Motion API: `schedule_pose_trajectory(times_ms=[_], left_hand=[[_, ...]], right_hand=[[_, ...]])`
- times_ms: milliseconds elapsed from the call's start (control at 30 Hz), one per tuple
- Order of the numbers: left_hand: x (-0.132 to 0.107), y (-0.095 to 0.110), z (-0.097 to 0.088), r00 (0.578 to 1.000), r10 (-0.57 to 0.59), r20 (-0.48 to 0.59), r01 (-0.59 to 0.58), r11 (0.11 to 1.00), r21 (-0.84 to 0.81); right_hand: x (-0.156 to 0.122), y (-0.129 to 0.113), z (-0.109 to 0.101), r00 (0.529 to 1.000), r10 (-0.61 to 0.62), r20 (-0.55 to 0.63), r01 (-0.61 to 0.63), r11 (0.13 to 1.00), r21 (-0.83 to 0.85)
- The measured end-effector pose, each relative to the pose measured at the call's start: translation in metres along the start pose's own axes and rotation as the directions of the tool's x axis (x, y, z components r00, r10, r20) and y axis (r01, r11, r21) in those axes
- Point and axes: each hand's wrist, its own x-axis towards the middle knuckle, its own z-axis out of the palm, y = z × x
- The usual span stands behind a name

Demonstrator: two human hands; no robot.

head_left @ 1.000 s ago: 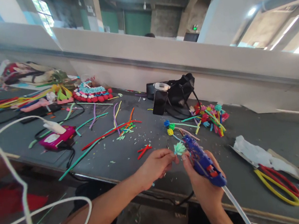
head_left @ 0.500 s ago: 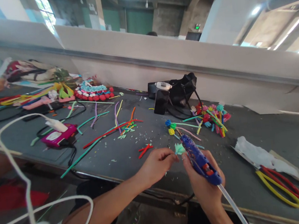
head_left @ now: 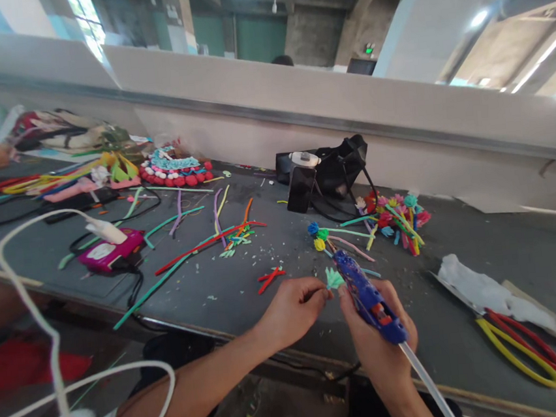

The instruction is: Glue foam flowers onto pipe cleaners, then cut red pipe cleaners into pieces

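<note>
Gun (head_left: 368,299) slightly leftward; tuft (head_left: 334,278) at fingertips (head_left: 325,291)

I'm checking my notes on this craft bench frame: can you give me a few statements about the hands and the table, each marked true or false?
1. The right hand grips a blue glue gun. True.
2. The left hand lies flat and empty. False: the left hand pinches a small green fringed piece.
3. A phone leans against the black bag. True.
4. The yellow and red loops lie at the table's far left. False: the loops lie at the right, by white paper.
</note>
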Motion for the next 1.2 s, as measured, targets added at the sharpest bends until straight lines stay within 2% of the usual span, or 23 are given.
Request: schedule_pose_trajectory(times_ms=[267, 433, 700, 967, 1200], left_hand=[[-0.0012, -0.0013, 0.0009, 1.000, 0.017, 0.016, -0.018, 0.999, 0.048], [-0.0015, -0.0002, 0.0009, 0.999, 0.033, 0.014, -0.034, 0.997, 0.066], [-0.0011, -0.0017, 0.0022, 0.999, 0.034, 0.022, -0.035, 0.998, 0.045], [-0.0007, -0.0015, 0.0014, 0.999, 0.037, -0.003, -0.036, 0.995, 0.094], [-0.0021, -0.0022, 0.0022, 0.999, 0.048, -0.002, -0.047, 0.995, 0.089]], right_hand=[[-0.0012, 0.0009, 0.0005, 0.999, 0.032, 0.014, -0.032, 0.999, 0.018], [-0.0001, 0.0023, 0.0008, 1.000, -0.025, 0.008, 0.025, 0.999, -0.027], [-0.0013, -0.0012, 0.0038, 1.000, -0.025, -0.008, 0.025, 1.000, -0.015], [-0.0004, -0.0001, 0.0028, 0.997, -0.072, -0.013, 0.071, 0.996, -0.050], [-0.0009, -0.0025, 0.0046, 0.999, -0.014, -0.032, 0.014, 1.000, -0.019]])
